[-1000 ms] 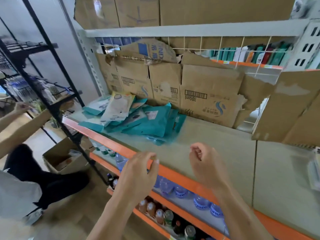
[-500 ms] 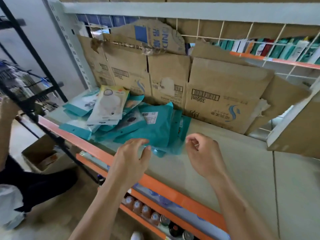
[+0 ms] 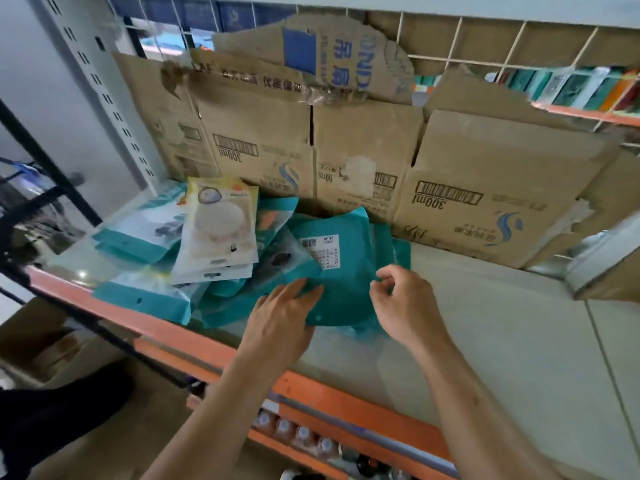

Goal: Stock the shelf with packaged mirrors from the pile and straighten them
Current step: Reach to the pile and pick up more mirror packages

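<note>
Nearest, the rail [image 3: 194, 344], orange painted metal, ran along the shelf [image 3: 485, 341] front, w/ bottles [image 3: 304, 434] on the tier below. L hand [image 3: 280, 317] lay flat, fingers straight, tips on the near-left edge of the teal pack [image 3: 346, 268], gripping nothing. R hand [image 3: 401, 303] was at that pack's right edge, fingers curled in, thumb close to index. Couldn't tell if it had the film pinched or was just short of it.

Risks, as I judge them: the packs looked like slick plastic pouches, heaped loose & askew in the pile [image 3: 138, 299], some reaching the rail. Pulling the top one could drag its neighbours along and tip them off the front. Mirrors inside are prob. glass, so a drop might crack one. A pinch on so thin an edge could also slip, or crease the pouch.

Materials: the teal pack was smooth film, flat, its near edge curved, w/ a white barcode label on top. Behind it a white pack [image 3: 221, 230] w/ glossy front showed a pale round disc. The pile sat on the shelf's left part; the deck itself was smooth pale board. Farthest back, cardboard [image 3: 485, 188], torn, creased & printed, stood along the rear, w/ a wire grid [image 3: 460, 32] above.
</note>
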